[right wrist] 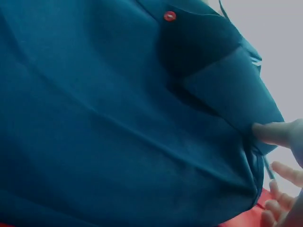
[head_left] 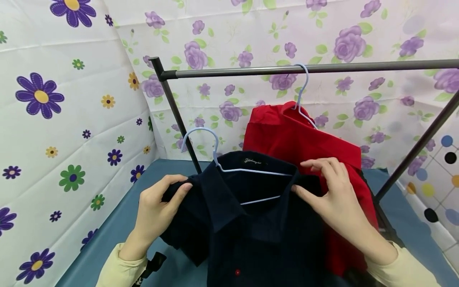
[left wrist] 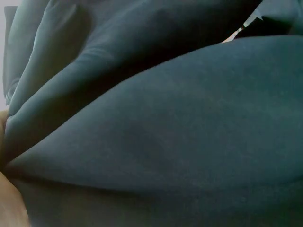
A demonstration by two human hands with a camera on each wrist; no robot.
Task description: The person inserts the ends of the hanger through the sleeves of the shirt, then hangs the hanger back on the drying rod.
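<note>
A dark navy collared shirt [head_left: 265,255] with a red button [head_left: 237,272] hangs on a pale blue hanger [head_left: 247,170], whose hook stands up out of the collar. My left hand [head_left: 155,207] pinches the shirt's shoulder between thumb and fingers. At the other side of the collar is my right hand [head_left: 338,195], its thumb [right wrist: 272,133] touching the collar and its fingers spread away from the cloth. Navy cloth [left wrist: 180,123] fills most of the left wrist view. The hanger's ends are hidden inside the shirt.
Behind, a red shirt [head_left: 272,127] hangs by a pale hanger [head_left: 305,79] from the dark metal rail [head_left: 244,72] of a garment rack. A slanting rack leg [head_left: 417,149] stands at right. Blue cloth [head_left: 165,171] covers the surface below; flowered sheets [head_left: 125,32] hang around.
</note>
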